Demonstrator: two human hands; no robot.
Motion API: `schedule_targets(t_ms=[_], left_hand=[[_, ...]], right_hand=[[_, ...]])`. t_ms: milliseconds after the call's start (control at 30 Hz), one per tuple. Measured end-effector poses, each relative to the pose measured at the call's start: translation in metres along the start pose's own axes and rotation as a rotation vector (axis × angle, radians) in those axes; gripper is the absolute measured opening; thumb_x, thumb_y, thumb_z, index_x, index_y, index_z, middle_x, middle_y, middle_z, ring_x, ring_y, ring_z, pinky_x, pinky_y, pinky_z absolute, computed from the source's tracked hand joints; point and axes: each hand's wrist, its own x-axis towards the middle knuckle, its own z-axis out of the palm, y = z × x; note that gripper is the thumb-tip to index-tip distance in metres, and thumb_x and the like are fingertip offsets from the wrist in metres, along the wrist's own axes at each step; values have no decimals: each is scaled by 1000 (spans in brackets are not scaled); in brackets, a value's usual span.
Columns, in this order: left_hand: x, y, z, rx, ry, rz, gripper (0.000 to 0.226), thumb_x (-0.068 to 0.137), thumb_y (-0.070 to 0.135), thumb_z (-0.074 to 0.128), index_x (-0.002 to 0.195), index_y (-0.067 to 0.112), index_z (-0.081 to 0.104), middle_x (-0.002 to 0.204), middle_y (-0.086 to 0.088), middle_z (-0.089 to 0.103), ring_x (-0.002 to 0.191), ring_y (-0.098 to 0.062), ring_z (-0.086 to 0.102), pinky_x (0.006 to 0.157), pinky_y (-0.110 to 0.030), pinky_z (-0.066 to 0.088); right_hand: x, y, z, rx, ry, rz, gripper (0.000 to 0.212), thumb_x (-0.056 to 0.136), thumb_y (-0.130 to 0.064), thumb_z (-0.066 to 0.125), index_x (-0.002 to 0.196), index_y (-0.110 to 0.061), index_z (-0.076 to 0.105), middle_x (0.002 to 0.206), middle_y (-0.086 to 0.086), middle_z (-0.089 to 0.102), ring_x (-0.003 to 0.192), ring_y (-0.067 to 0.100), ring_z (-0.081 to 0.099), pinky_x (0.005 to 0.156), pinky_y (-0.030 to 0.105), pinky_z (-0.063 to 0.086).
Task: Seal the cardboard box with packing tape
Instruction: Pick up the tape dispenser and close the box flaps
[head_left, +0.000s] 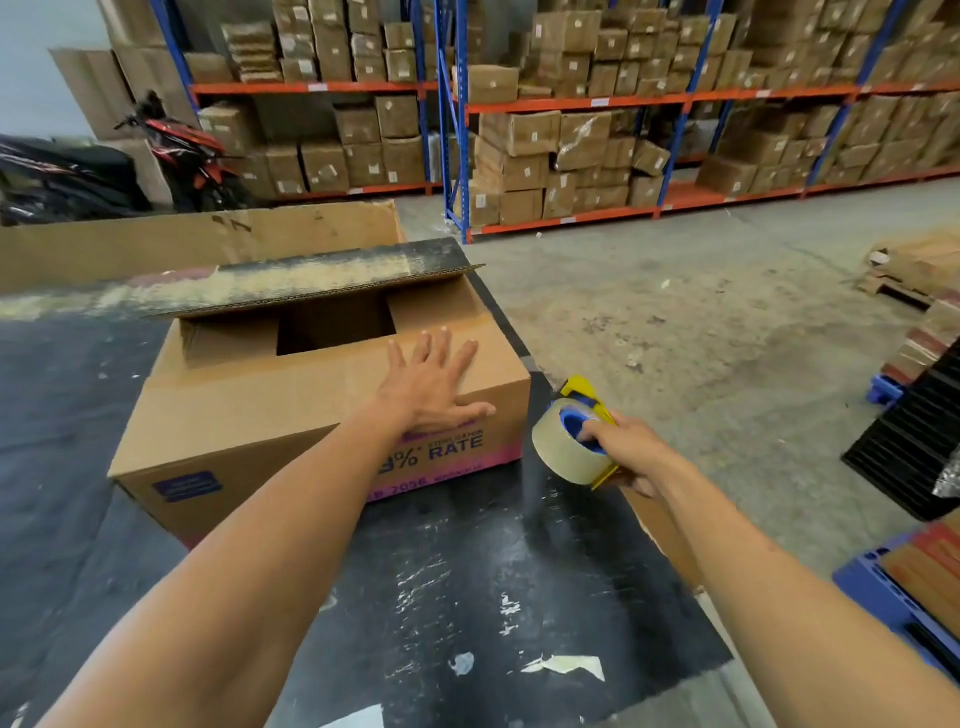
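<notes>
A brown cardboard box (249, 410) with pink and purple print stands on a black worktable (467, 571). Its near top flap lies folded down; the far flap (322, 283) stands raised, leaving a dark opening in the middle. My left hand (434, 384) lies flat on the near flap by the box's right end, fingers spread. My right hand (631, 449) grips a yellow and blue tape dispenser (582, 410) loaded with a roll of clear packing tape (558, 452), held just right of the box's near right corner and apart from it.
A large open carton (156, 244) stands behind the table. Blue and orange shelving (571, 104) stacked with cartons fills the background. A motorbike (176, 150) is parked at the left. Blue pallets (893, 597) and black trays (914, 447) sit at the right. Tape scraps (566, 667) litter the table.
</notes>
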Motion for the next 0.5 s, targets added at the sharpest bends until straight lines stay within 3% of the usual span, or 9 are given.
schedule_targets(t_ms=[167, 300, 400, 500], left_hand=[[-2, 2, -6, -66, -37, -2, 102, 79, 88, 23, 157, 29, -7, 165, -15, -9, 151, -38, -4, 115, -68, 2], [-10, 10, -6, -84, -59, -6, 99, 81, 87, 24, 157, 30, -7, 165, -15, -9, 151, -38, -5, 115, -67, 1], [-18, 20, -7, -102, -55, -1, 100, 81, 86, 24, 157, 28, -5, 165, -16, -6, 151, -39, -3, 115, -68, 2], [-26, 30, -2, -122, -42, 10, 102, 82, 86, 28, 157, 24, -3, 165, -16, -5, 151, -39, -4, 114, -69, 2]], right_hand=[[-11, -46, -7, 157, -120, -23, 25, 79, -23, 63, 103, -24, 70, 93, 12, 66, 74, 27, 59, 57, 32, 46], [-19, -78, -4, 291, -318, -35, 24, 85, -26, 49, 91, -18, 71, 81, 7, 65, 64, 22, 58, 58, 30, 40], [-24, -98, 3, 432, -469, -83, 30, 94, -22, 46, 103, -10, 71, 79, 7, 67, 64, 17, 59, 59, 29, 48], [-20, -111, 17, 362, -453, -199, 26, 97, -27, 56, 111, -9, 67, 83, 4, 61, 66, 12, 54, 64, 26, 46]])
